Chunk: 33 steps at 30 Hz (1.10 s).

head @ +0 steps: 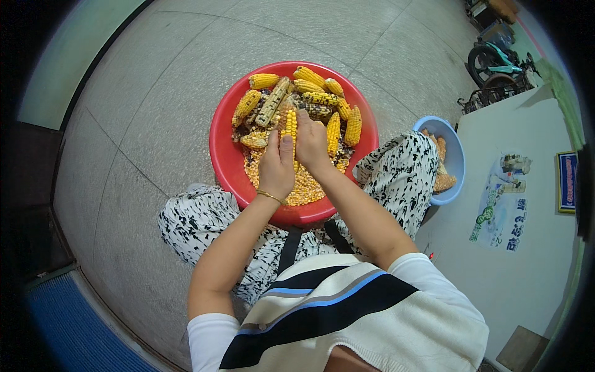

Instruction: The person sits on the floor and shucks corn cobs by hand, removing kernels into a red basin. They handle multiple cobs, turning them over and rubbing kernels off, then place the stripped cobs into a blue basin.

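Note:
A round red plastic basin [304,217] stands between my knees. Loose corn kernels [304,188] cover its near part, and several yellow and dark-speckled ears of corn [353,126] lie around its far side. Over the middle, my left hand [277,165] grips a yellow ear of corn [290,122], the thumb lying along it. My right hand [310,139] is closed against the right side of the same ear; whether its fingers hold anything else is hidden.
A light blue basin [458,162] with bare corncobs [445,182] stands beside my right knee. A white panel bearing writing [525,195] is at the right, with a small turquoise bicycle [504,65] beyond it. A blue ribbed mat [79,325] lies at the lower left.

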{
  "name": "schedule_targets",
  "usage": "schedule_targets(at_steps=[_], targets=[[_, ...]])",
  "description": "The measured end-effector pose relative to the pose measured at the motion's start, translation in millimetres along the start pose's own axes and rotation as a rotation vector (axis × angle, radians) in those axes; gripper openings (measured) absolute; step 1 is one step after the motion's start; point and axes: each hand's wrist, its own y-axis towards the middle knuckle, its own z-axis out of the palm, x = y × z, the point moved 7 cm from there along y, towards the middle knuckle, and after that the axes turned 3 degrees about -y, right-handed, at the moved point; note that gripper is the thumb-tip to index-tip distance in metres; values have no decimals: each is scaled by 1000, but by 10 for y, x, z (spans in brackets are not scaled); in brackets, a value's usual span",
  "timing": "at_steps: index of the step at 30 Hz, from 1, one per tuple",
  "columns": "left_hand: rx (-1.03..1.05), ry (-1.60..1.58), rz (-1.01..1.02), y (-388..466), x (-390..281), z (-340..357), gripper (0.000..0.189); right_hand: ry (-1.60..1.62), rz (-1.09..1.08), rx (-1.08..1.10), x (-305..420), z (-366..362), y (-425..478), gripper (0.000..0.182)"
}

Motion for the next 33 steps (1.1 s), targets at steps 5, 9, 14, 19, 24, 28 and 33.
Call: schedule_targets(at_steps=[5, 9, 14, 19, 24, 28, 33], targets=[[193, -434, -265, 80, 362, 145, 53, 1, -24, 6, -262, -95, 109, 47], [187, -458, -227, 122, 298, 91, 56, 336, 457, 68, -46, -26, -47, 50], [156, -489, -180, 122, 243, 144, 55, -70, -141, 94, 2, -10, -51, 38], [248, -931, -708, -1, 143, 164, 44, -341, -256, 123, 7, -135, -80, 33], [140, -812, -392, 157, 343, 172, 62, 336, 239, 134, -74, 46, -173, 49], [32, -535, -186, 268, 120, 14, 62, 247, 403, 269, -30, 174, -374, 50], [-8, -693, -256, 333, 185, 33, 49, 181, 412, 370, -84, 174, -397, 42]])
